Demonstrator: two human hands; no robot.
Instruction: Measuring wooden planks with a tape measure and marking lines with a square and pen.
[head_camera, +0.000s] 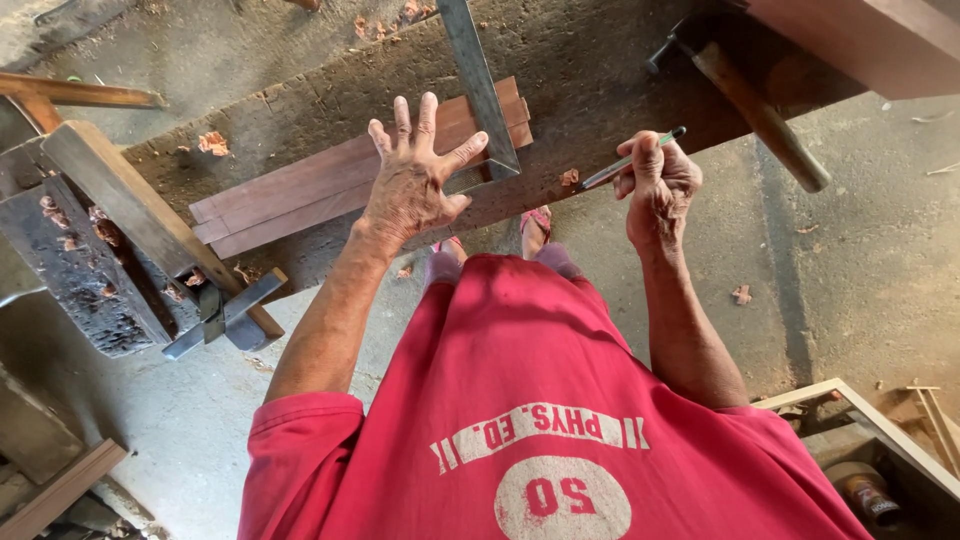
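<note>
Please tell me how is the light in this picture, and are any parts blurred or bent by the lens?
Head view: soft daylight, brightest on the concrete floor at right; left corner dim. Left hand, right hand with its pencil, and the wood strips look sharp. Wide lens bends the edges; no strong glare.

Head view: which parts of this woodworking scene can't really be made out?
- Steel square: its top is cut off by the picture's upper edge; its corner is hidden behind the left hand.
- Pencil: the rear end is hidden inside the right hand.
- Hammer: the head lies in shadow under a board.
- Wooden strips: any marks are too small to see.
</note>
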